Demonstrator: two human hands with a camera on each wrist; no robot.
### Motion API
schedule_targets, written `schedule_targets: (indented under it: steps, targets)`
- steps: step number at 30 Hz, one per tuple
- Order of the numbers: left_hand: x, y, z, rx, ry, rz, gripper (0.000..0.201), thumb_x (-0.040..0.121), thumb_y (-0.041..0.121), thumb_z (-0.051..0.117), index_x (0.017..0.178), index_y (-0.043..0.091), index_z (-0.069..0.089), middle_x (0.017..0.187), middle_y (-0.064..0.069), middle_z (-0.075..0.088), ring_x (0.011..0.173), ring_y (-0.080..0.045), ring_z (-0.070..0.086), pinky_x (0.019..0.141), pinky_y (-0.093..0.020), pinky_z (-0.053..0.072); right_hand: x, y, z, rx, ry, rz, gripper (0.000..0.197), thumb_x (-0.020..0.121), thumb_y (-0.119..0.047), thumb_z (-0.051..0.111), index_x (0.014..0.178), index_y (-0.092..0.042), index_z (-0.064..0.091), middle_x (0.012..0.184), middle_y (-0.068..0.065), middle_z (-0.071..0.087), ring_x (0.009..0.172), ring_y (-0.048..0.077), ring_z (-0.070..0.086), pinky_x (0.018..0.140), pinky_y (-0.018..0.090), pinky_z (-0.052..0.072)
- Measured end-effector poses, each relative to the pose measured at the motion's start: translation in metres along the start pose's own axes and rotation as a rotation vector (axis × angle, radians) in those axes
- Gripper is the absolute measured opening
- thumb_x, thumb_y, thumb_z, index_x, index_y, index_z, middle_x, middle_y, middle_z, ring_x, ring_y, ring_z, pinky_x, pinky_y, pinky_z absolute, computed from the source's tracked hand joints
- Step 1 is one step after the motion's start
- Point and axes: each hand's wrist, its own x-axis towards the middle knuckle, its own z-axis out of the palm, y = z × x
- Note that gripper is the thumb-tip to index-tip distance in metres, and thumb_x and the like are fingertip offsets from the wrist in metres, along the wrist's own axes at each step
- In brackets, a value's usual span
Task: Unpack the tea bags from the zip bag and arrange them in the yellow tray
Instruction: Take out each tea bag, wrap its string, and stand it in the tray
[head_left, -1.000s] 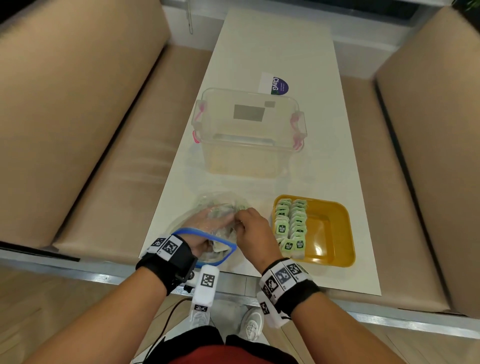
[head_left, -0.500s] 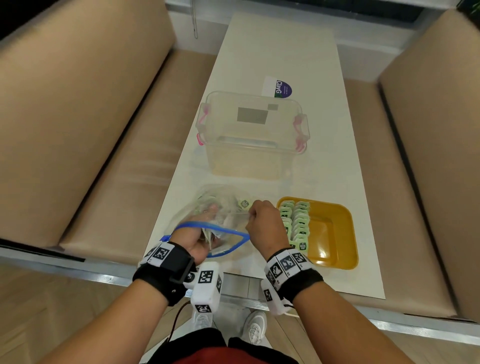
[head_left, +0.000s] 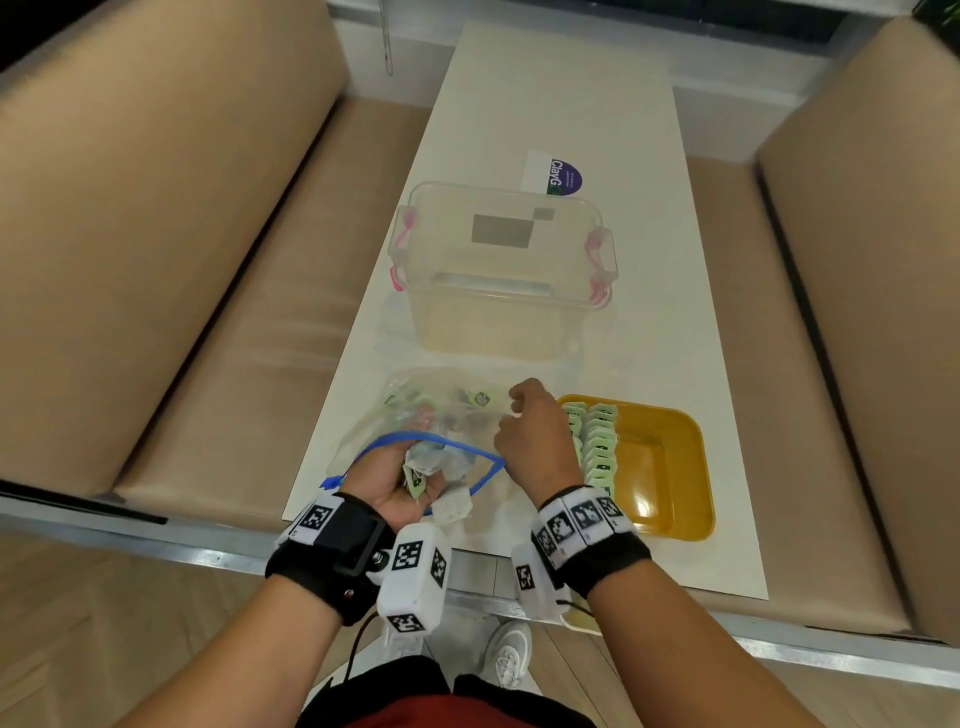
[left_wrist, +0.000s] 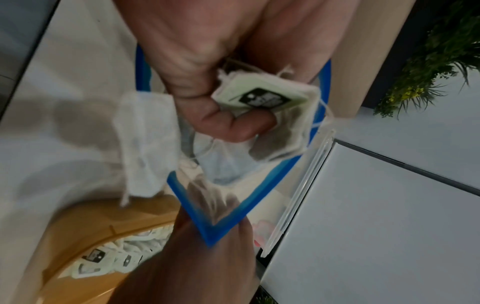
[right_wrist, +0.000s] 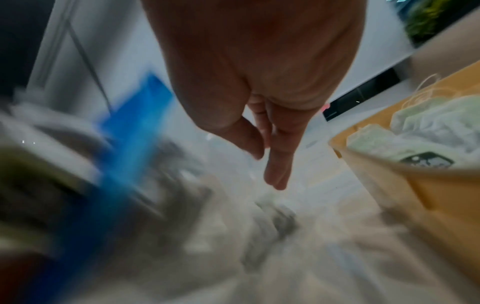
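Note:
The clear zip bag (head_left: 441, 410) with a blue zip rim (head_left: 452, 442) lies on the white table near its front edge, several tea bags still inside. My left hand (head_left: 395, 478) sits at the bag's mouth and grips a bunch of tea bags (left_wrist: 262, 96) under the thumb; one tea bag (left_wrist: 145, 144) dangles beside it. My right hand (head_left: 530, 436) pinches the plastic at the bag's far right side; its wrist view is blurred. The yellow tray (head_left: 670, 457) stands right of the bag, with two rows of tea bags (head_left: 597, 441) along its left side.
A clear plastic box (head_left: 498, 270) with pink latches stands behind the bag and tray. A white and purple card (head_left: 553, 174) lies farther back on the table (head_left: 571, 93). Tan benches (head_left: 182, 260) run along both sides.
My left hand has drawn back toward me with a bunch of tea bags, out to the bag's blue mouth. My right hand has shifted away along the bag to its far side.

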Motion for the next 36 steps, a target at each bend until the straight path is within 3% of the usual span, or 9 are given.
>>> schedule_targets:
  steps: [4, 9, 12, 17, 21, 23, 27, 31, 36]
  targets:
    - [0.001, -0.004, 0.009, 0.067, -0.183, -0.071, 0.036, 0.100, 0.034, 0.041, 0.091, 0.010, 0.067, 0.050, 0.003, 0.046, 0.052, -0.018, 0.034, 0.046, -0.023, 0.027, -0.048, 0.012, -0.011, 0.230, 0.031, 0.124, 0.023, 0.092, -0.016, 0.053, 0.115, -0.016, 0.050, 0.104, 0.002, 0.063, 0.088, 0.022, 0.068, 0.082, 0.042, 0.056]
    - [0.000, -0.007, 0.022, -0.055, 0.059, 0.029, 0.034, 0.101, 0.011, 0.044, 0.080, 0.001, 0.069, 0.069, -0.010, 0.057, 0.041, -0.020, 0.056, 0.034, -0.021, 0.042, -0.082, 0.011, -0.014, 0.767, -0.517, 0.614, 0.039, 0.093, -0.027, 0.063, 0.111, 0.007, 0.057, 0.101, 0.029, 0.068, 0.077, 0.038, 0.072, 0.075, 0.047, 0.060]
    - [0.004, -0.009, 0.023, -0.084, 0.159, 0.072, 0.020, 0.103, 0.014, 0.052, 0.098, 0.000, 0.066, 0.084, -0.018, 0.071, 0.055, -0.023, 0.070, 0.039, -0.023, 0.051, -0.075, 0.006, -0.010, 0.753, -0.563, 0.550, 0.034, 0.089, -0.019, 0.069, 0.105, 0.009, 0.061, 0.090, 0.024, 0.069, 0.072, 0.032, 0.071, 0.073, 0.044, 0.061]
    - [-0.001, -0.011, 0.029, -0.042, 0.117, 0.109, 0.033, 0.104, 0.013, 0.048, 0.084, 0.000, 0.071, 0.070, -0.016, 0.072, 0.049, -0.023, 0.068, 0.037, -0.025, 0.050, -0.068, -0.004, -0.014, 0.545, -0.503, 0.406, 0.008, 0.087, -0.002, 0.063, 0.087, -0.003, 0.056, 0.069, 0.017, 0.065, 0.056, 0.023, 0.069, 0.054, 0.034, 0.056]
    - [0.001, -0.009, 0.024, -0.035, 0.198, 0.128, 0.014, 0.102, 0.010, 0.053, 0.103, 0.005, 0.065, 0.083, -0.016, 0.072, 0.054, -0.023, 0.068, 0.038, -0.025, 0.052, -0.068, 0.012, -0.034, -0.058, -0.374, -0.049, 0.021, 0.076, -0.022, 0.063, 0.067, -0.008, 0.051, 0.074, 0.009, 0.062, 0.064, 0.017, 0.065, 0.063, 0.037, 0.054]
    - [0.003, -0.008, 0.020, -0.001, 0.231, 0.133, 0.017, 0.098, 0.013, 0.060, 0.113, 0.009, 0.067, 0.106, -0.017, 0.071, 0.071, -0.025, 0.068, 0.041, -0.025, 0.052, -0.069, 0.019, -0.047, -0.039, -0.290, -0.139, 0.015, 0.078, -0.022, 0.068, 0.068, -0.021, 0.056, 0.084, -0.003, 0.057, 0.068, 0.010, 0.057, 0.062, 0.029, 0.050]
    - [0.005, -0.010, 0.013, 0.053, 0.235, 0.120, 0.031, 0.086, 0.018, 0.074, 0.116, 0.015, 0.070, 0.122, -0.013, 0.067, 0.089, -0.028, 0.066, 0.047, -0.029, 0.057, -0.052, 0.023, -0.052, 0.563, -0.227, 0.103, 0.016, 0.089, -0.007, 0.063, 0.105, -0.003, 0.061, 0.107, 0.012, 0.062, 0.078, 0.027, 0.071, 0.055, 0.035, 0.055]
    - [0.006, -0.012, 0.003, 0.069, 0.219, 0.073, 0.048, 0.080, 0.024, 0.078, 0.127, 0.017, 0.069, 0.131, -0.013, 0.066, 0.100, -0.029, 0.064, 0.048, -0.027, 0.057, -0.027, 0.022, -0.025, 0.832, -0.444, 0.383, 0.041, 0.093, -0.019, 0.063, 0.131, -0.013, 0.048, 0.116, 0.004, 0.060, 0.097, 0.034, 0.070, 0.080, 0.051, 0.058]
    - [0.004, -0.013, -0.005, 0.103, 0.185, 0.023, 0.035, 0.090, 0.031, 0.070, 0.122, 0.017, 0.070, 0.124, -0.011, 0.070, 0.093, -0.026, 0.069, 0.047, -0.026, 0.056, -0.018, 0.012, -0.008, 0.918, -0.563, 0.438, 0.010, 0.099, -0.019, 0.055, 0.098, -0.023, 0.064, 0.094, -0.007, 0.071, 0.094, 0.036, 0.063, 0.094, 0.065, 0.046]
